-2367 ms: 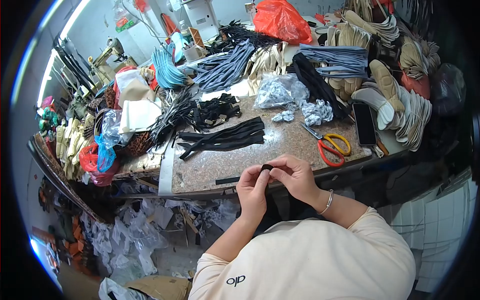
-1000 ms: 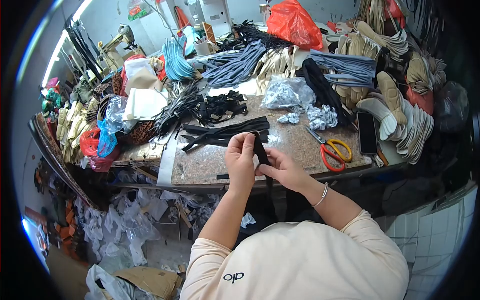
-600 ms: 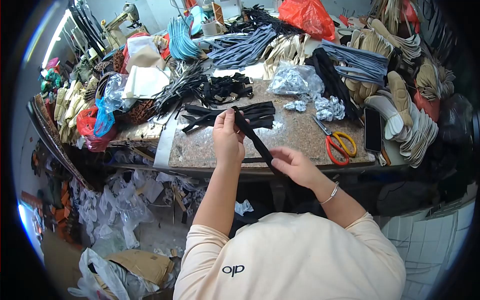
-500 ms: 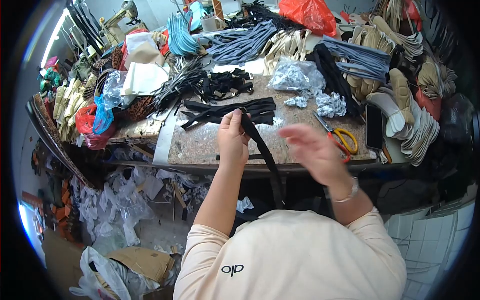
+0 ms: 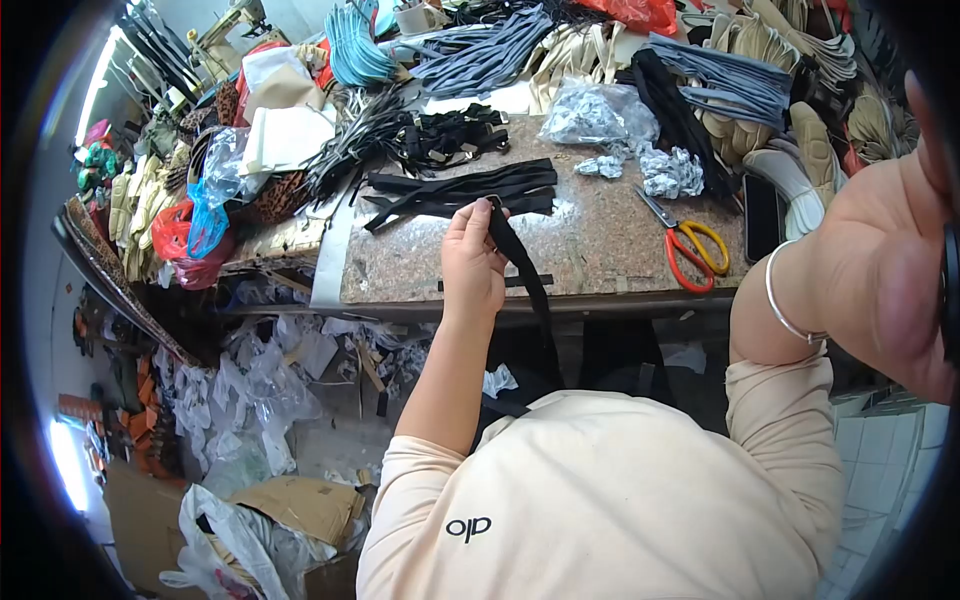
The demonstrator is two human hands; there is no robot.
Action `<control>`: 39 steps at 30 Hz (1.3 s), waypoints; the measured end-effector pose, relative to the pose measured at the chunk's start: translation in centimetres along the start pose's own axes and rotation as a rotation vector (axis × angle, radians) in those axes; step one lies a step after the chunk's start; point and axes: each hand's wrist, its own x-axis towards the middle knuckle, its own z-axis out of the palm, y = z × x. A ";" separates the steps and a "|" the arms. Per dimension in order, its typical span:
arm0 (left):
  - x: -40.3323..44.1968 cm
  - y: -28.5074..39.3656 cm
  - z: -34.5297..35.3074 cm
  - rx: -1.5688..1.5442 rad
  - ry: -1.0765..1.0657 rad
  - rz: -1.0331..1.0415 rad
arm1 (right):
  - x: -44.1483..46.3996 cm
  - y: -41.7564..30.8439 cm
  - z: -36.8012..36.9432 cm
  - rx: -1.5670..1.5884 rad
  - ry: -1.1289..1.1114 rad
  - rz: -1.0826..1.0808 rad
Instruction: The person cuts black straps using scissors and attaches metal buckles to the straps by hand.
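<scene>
My left hand (image 5: pixel 470 262) is closed in a pinch on one end of a black fabric strap (image 5: pixel 524 268), just over the front of the worktop. The strap hangs down past the table's edge. Behind it lies a flat bundle of black straps (image 5: pixel 500 185). My right hand (image 5: pixel 875 265) is raised close to the camera at the far right, large in view and partly cut off. One digit points upward, apart from the palm; the other fingers are mostly hidden. I see nothing held in it.
Scissors with red and yellow handles (image 5: pixel 690 250) and a black phone (image 5: pixel 763 220) lie on the stone worktop (image 5: pixel 610 235). Crumpled foil-like pieces (image 5: pixel 670 172), a clear plastic bag (image 5: pixel 600 112) and blue-grey strips (image 5: pixel 720 82) are behind. Plastic scraps (image 5: pixel 250 390) cover the floor at left.
My right hand has moved from beside the strap up and right, close to the camera. My left hand keeps its hold on the strap. The view has shifted slightly.
</scene>
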 end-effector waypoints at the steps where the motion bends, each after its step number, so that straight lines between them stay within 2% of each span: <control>1: -0.2 0.0 -0.2 -0.001 0.006 -0.001 | -0.1 0.1 0.2 0.014 0.005 0.014; 8: -0.6 0.7 1.1 0.013 -0.014 0.008 | 0.4 1.2 1.6 0.065 0.029 0.073; 10: -0.7 1.1 1.5 0.012 -0.019 0.021 | -5.3 4.1 5.8 -0.041 0.110 0.337; 12: -0.6 1.4 2.0 0.015 -0.012 0.043 | -10.8 4.8 9.1 -0.014 -0.086 0.743; 14: -0.2 1.7 2.6 0.042 -0.001 0.077 | -14.6 4.9 11.0 0.464 -0.163 1.340; 15: 0.2 2.0 2.8 0.060 0.003 0.091 | -16.2 4.8 11.5 0.635 -0.142 1.393; 17: 1.7 2.5 2.5 0.076 0.024 0.130 | -16.1 3.7 11.0 0.528 -0.352 1.419; 20: 4.4 3.2 0.1 0.131 0.095 0.216 | -17.2 1.9 10.2 0.673 -0.321 1.531; 25: 8.7 3.5 -3.9 0.178 0.153 0.209 | -19.7 -1.0 7.1 0.735 -0.380 1.721; 27: 9.6 4.0 -3.6 0.202 0.157 0.239 | -19.4 -2.2 6.3 0.656 -0.334 1.843; 31: 10.7 3.7 -1.8 0.281 0.164 0.265 | -20.5 -2.2 5.7 0.622 -0.227 1.753; 36: 12.4 3.6 0.7 0.263 0.106 0.290 | -20.2 -1.8 5.1 0.539 -0.205 1.775; 39: 14.4 4.1 2.9 0.265 0.075 0.245 | -21.5 -1.5 5.3 0.731 0.219 1.819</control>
